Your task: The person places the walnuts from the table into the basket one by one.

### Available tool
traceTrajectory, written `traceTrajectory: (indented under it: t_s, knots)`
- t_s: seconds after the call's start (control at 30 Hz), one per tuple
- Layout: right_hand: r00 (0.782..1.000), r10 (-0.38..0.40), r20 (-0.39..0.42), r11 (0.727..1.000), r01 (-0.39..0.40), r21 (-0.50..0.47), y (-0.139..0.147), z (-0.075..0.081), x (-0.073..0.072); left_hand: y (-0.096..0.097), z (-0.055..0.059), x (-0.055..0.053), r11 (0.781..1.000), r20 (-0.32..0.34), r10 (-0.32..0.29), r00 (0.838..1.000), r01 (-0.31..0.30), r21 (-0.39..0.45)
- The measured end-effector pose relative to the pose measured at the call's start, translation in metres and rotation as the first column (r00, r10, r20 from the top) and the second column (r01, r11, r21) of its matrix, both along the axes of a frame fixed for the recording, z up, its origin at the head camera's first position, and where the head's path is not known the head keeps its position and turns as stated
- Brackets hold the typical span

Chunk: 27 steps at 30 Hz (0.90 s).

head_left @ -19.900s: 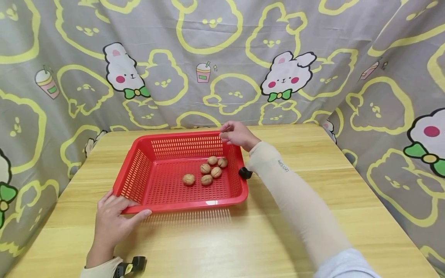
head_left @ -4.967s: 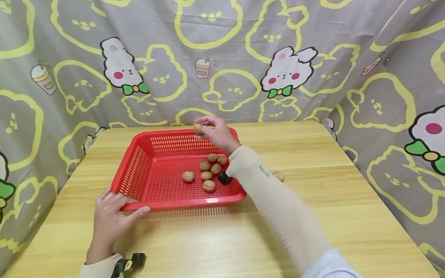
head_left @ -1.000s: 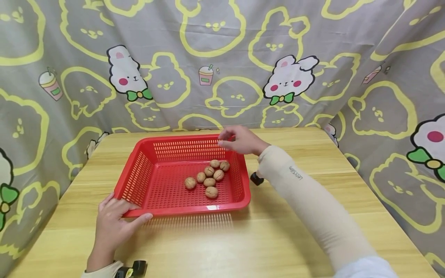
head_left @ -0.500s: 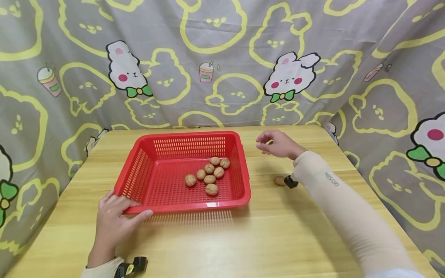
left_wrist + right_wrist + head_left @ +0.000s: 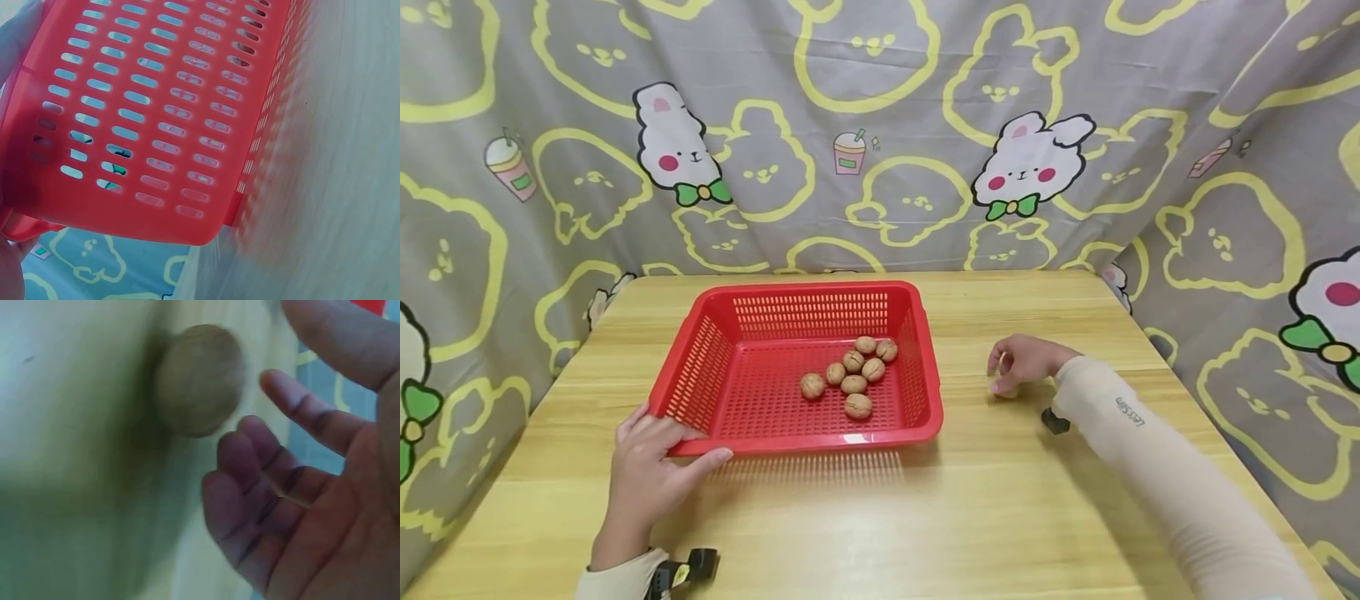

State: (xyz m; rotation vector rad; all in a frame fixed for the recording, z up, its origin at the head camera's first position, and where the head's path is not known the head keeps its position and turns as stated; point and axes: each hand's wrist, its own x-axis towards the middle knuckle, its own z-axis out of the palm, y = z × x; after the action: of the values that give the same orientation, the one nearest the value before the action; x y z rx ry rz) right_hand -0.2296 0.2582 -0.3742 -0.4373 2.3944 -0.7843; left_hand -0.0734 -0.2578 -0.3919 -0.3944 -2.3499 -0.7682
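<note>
A red plastic basket (image 5: 752, 446) with slotted walls stands on the table, several walnuts (image 5: 853, 384) lying in its right half. At the basket's near left corner my left hand (image 5: 651, 479) grips the rim, thumb along the front edge. The left wrist view shows the slotted wall (image 5: 144, 125) close up. To the right of the basket, my right hand (image 5: 1028, 362) is low over the table with loosely bent fingers. A single walnut (image 5: 201, 380) lies on the table just beyond those fingertips in the right wrist view, apart from them; the head view mostly hides it behind the hand.
The wooden table (image 5: 865, 533) runs back to a grey curtain (image 5: 917, 75) with yellow cartoon outlines, which also hangs at both sides. A black wrist camera (image 5: 702, 565) sits by the left wrist, another (image 5: 1055, 421) under the right.
My right hand has left the basket's far right corner, moved right, then come down nearer to me over the loose walnut. My left hand stays at its corner; the walnuts inside are unmoved.
</note>
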Motion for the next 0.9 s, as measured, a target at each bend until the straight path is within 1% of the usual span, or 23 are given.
traceTrajectory:
  t_s: [0.1, 0.2, 0.43, 0.53, 0.7, 0.83, 0.9]
  knots:
    - [0.997, -0.013, 0.076, 1.0, 0.013, 0.0, 0.0, -0.005, 0.002, 0.0, 0.001, -0.001, 1.0, -0.019, -0.015, 1.0, 0.015, -0.002]
    - [0.996, -0.021, 0.082, 1.0, 0.022, -0.008, -0.001, -0.008, 0.003, 0.001, 0.001, -0.003, 1.0, -0.033, -0.027, 0.999, 0.027, -0.006]
    - [0.999, -0.005, 0.04, 0.999, 0.007, -0.05, -0.005, -0.008, 0.002, 0.001, 0.0, -0.002, 1.0, -0.04, -0.018, 0.999, 0.018, 0.0]
    - [0.999, -0.028, 0.022, 0.997, 0.03, -0.065, -0.006, -0.007, 0.002, 0.001, 0.0, -0.001, 1.0, -0.032, -0.016, 0.999, 0.016, -0.003]
    - [0.998, -0.045, -0.047, 0.996, 0.041, -0.079, -0.007, -0.005, 0.0, 0.001, 0.0, -0.001, 1.0, -0.025, -0.009, 1.0, 0.009, -0.006]
    - [0.991, -0.043, -0.124, 0.998, 0.036, -0.056, -0.01, 0.001, -0.002, 0.0, 0.001, 0.001, 1.0, -0.016, -0.003, 1.0, 0.003, -0.005]
    - [0.988, -0.057, -0.143, 0.997, 0.049, -0.058, -0.012, 0.006, -0.004, 0.0, 0.001, 0.001, 1.0, -0.013, -0.002, 1.0, 0.002, -0.005]
